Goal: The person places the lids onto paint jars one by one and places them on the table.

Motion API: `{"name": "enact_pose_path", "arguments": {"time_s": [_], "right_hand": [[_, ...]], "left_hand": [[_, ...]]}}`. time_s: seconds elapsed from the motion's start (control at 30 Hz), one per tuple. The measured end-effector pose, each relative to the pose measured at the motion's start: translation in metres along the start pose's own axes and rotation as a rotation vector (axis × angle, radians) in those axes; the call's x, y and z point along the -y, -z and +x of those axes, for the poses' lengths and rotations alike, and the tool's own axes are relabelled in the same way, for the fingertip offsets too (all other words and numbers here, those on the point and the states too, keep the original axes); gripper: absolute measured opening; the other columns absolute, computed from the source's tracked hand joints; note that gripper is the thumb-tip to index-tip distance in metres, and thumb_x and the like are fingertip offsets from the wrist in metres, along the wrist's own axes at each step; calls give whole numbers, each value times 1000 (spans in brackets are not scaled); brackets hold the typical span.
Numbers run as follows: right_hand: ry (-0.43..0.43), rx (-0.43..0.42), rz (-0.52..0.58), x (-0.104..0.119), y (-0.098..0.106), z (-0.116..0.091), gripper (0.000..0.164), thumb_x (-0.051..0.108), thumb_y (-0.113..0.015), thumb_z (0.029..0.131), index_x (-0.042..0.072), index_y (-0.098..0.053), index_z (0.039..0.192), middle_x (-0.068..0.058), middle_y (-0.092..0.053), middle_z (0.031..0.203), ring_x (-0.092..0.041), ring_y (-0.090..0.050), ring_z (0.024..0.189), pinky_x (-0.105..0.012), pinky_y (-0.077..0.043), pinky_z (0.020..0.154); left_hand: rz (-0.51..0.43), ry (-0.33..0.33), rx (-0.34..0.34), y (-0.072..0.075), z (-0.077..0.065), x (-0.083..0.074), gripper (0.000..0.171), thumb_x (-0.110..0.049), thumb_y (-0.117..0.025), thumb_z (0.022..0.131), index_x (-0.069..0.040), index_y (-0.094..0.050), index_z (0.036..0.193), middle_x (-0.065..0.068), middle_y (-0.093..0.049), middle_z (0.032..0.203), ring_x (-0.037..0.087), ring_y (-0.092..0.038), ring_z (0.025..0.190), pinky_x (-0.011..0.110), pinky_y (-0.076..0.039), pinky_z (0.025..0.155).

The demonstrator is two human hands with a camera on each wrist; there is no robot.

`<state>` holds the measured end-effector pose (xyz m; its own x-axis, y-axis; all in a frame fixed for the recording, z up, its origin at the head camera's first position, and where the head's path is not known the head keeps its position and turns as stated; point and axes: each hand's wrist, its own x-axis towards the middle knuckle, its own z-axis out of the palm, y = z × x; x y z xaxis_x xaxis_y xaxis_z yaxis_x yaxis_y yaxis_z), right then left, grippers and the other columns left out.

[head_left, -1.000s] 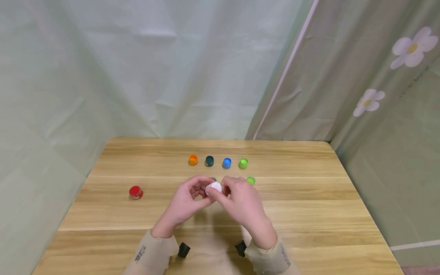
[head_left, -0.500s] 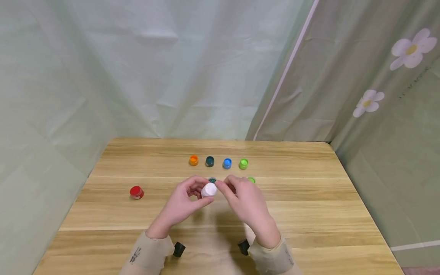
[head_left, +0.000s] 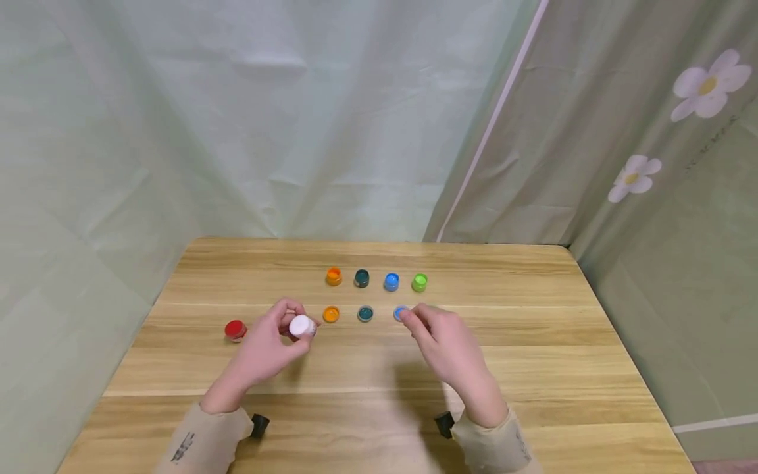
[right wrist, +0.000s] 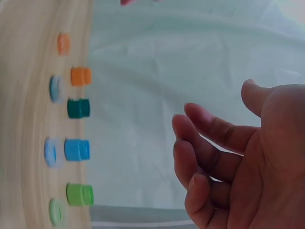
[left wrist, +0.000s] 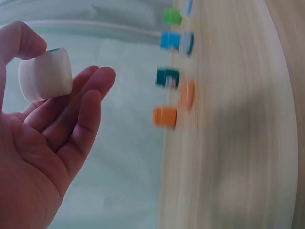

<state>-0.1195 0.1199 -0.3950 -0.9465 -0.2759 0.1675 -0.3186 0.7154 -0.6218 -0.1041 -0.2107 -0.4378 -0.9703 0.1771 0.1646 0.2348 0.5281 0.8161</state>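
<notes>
My left hand (head_left: pixel 264 347) holds a small white paint jar (head_left: pixel 301 326) with a white lid above the left half of the table. In the left wrist view the jar (left wrist: pixel 46 76) is pinched between thumb and fingers, and the other fingers reach out past it. My right hand (head_left: pixel 454 349) hovers over the right side, near the blue lid (head_left: pixel 399 313) and partly covering it in the head view. Its loosely bent fingers (right wrist: pixel 183 164) hold nothing in the right wrist view. Left of my left hand stands a red jar (head_left: pixel 235 330).
Uncapped paint jars stand in a row at the back: orange (head_left: pixel 334 276), dark teal (head_left: pixel 362 278), blue (head_left: pixel 391 282) and light green (head_left: pixel 420 282). Before them lie an orange lid (head_left: pixel 331 314) and a teal lid (head_left: pixel 365 313). A curtain hangs behind the table (head_left: pixel 533 342).
Both hands were together at the white jar. My right hand has let go and shifted right; my left hand has carried the jar left, uncovering the orange and teal lids.
</notes>
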Motion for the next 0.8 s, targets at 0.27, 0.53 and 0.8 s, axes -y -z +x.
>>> {"name": "enact_pose_path", "arguments": {"time_s": [0.27,0.53,0.8], "right_hand": [[-15,39,-42,-15,4,-5,36,46,-56,112,22,-72,91,9,-49,67,-11,-49,63,-32,-44,61],[-18,50,-70,-27,5,-11,40,49,-55,111,23,-63,83,9,-43,64,-11,-45,60,-31,-40,59],[-5,55,-90,-36,5,-15,39,52,-56,110,20,-75,98,12,-53,70,-11,-51,66,-33,-46,63]], "left_hand": [[173,-58,-103,33,-12,24,33,-5,-88,87,-7,-71,115,0,-75,107,14,-62,87,30,-55,74],[246,-108,-131,56,-17,41,41,-1,-90,84,-2,-74,121,7,-73,109,23,-60,74,24,-50,63],[349,-129,-102,65,-17,48,44,2,-91,80,-1,-74,121,12,-75,112,25,-64,84,37,-55,70]]}}
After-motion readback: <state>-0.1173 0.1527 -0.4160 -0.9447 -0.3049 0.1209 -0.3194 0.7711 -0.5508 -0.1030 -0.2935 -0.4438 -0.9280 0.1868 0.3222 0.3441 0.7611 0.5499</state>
